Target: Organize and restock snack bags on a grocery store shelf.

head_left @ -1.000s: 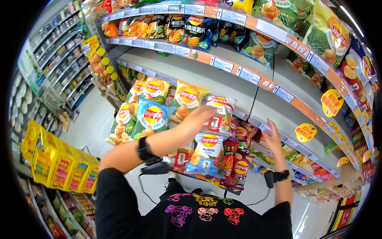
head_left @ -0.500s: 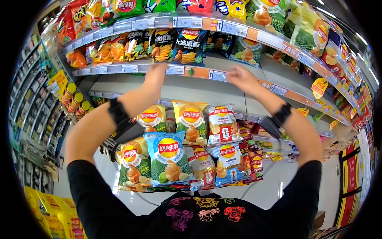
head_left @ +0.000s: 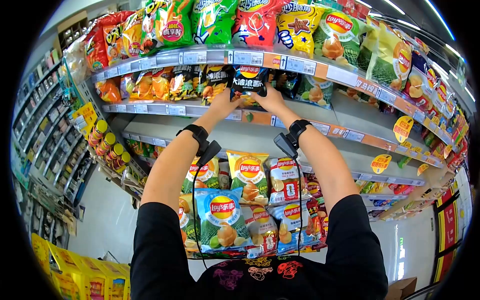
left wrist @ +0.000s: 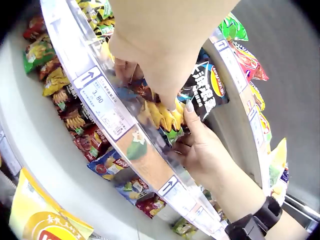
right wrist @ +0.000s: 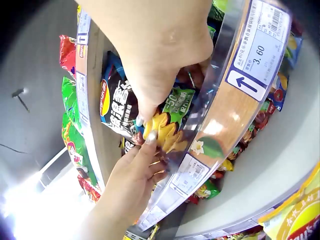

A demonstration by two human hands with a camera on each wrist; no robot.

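A black chip bag (head_left: 248, 80) with white lettering stands at the front of the second shelf, behind the clear lip. Both hands hold it by its two sides: the left hand (head_left: 223, 104) at its left edge, the right hand (head_left: 272, 100) at its right edge. In the left wrist view the right hand (left wrist: 202, 155) has its thumb on the front of the black bag (left wrist: 202, 92), with its other fingers partly behind the lip. The right wrist view shows the left hand (right wrist: 131, 182) with fingers on the lower front of the bag (right wrist: 120, 100).
Below, Lay's bags, among them a blue one (head_left: 222, 220) and a yellow one (head_left: 248, 175), lie in front of the body. Larger bags (head_left: 215, 22) line the top shelf. A yellow display (head_left: 85, 275) stands at lower left, stacked canisters (head_left: 106, 145) at left.
Both hands have moved up from over the Lay's bags to the second shelf and come together on the black bag. The view has tilted up toward the shelves.
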